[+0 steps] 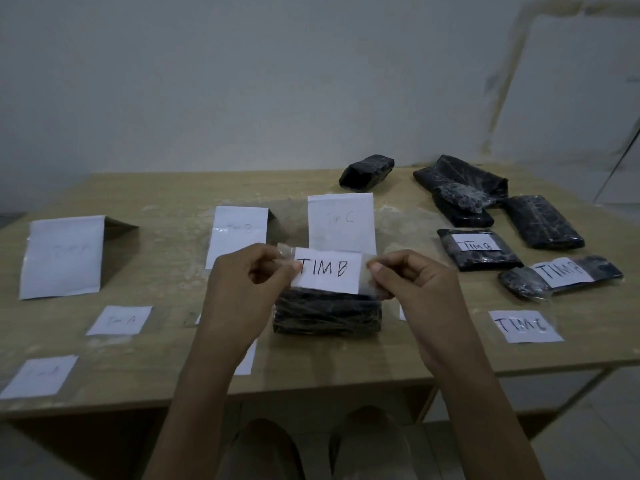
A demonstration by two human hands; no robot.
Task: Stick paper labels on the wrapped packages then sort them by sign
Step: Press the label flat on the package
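A white paper label (327, 273) reading "TIM B", backed by clear tape, is stretched between my left hand (242, 289) and my right hand (412, 285); each pinches one taped end. It hovers just above a black wrapped package (327, 315) on the table near me. Two black packages with labels lie at the right: one reading "TIM B" (479, 249), the other (561, 275) with a partly legible label. Several unlabelled black packages (460, 192) sit at the back right, one alone (367, 171) farther back.
Three folded paper signs stand on the wooden table (166, 368): left (62, 256), middle (237, 233), and "TIM C" (341, 220). Loose taped labels lie near the front: two at the left (119, 320) (38, 375), one "TIM C" (524, 325) at the right. A white wall lies behind.
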